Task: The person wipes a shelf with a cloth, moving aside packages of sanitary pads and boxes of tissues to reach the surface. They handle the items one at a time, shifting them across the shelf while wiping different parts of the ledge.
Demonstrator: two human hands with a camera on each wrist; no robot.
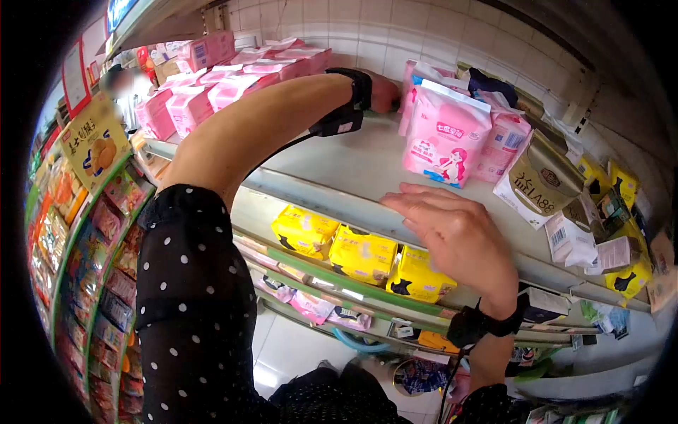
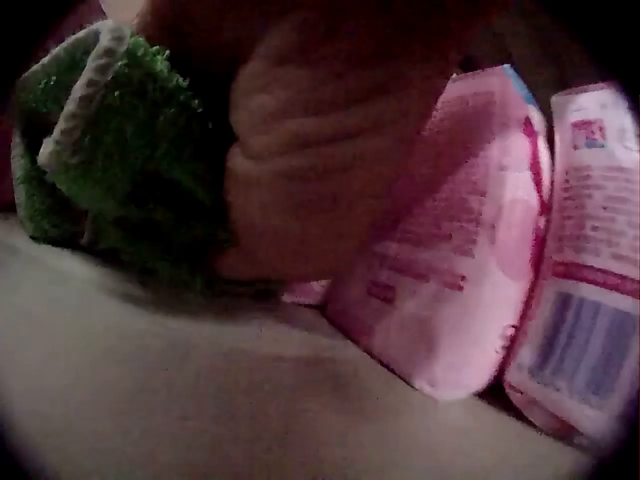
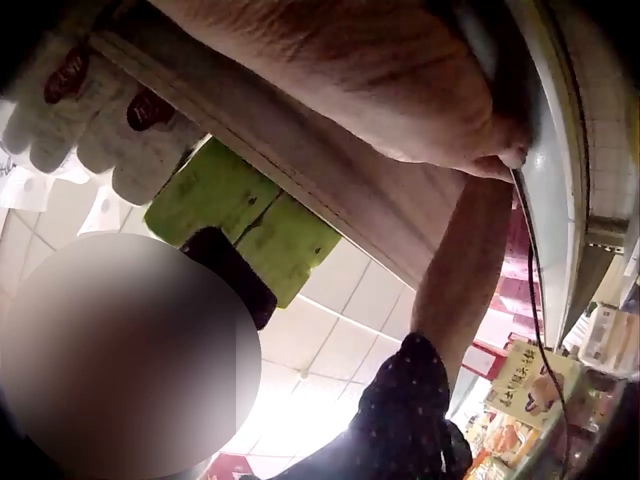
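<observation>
My left hand (image 1: 382,92) reaches to the back of the upper shelf (image 1: 318,166), beside standing pink packs. In the left wrist view a fuzzy green cloth (image 2: 125,150) with a pale stitched edge is bunched at that hand (image 2: 310,170), which grips it against the shelf; the fingertips are hidden. Close to the hand stand pink packs (image 2: 440,270). My right hand (image 1: 455,237) rests at the front edge of the shelf, fingers extended and holding nothing. Just behind it stands a pink pack of sanitary pads (image 1: 446,134).
More pink packs (image 1: 233,88) are stacked on the left of the shelf. A gold and white pack (image 1: 540,173) leans among others at the right. Yellow packs (image 1: 362,254) line the shelf below. Tiled wall (image 1: 402,28) closes the back, and snack racks (image 1: 92,268) stand at left.
</observation>
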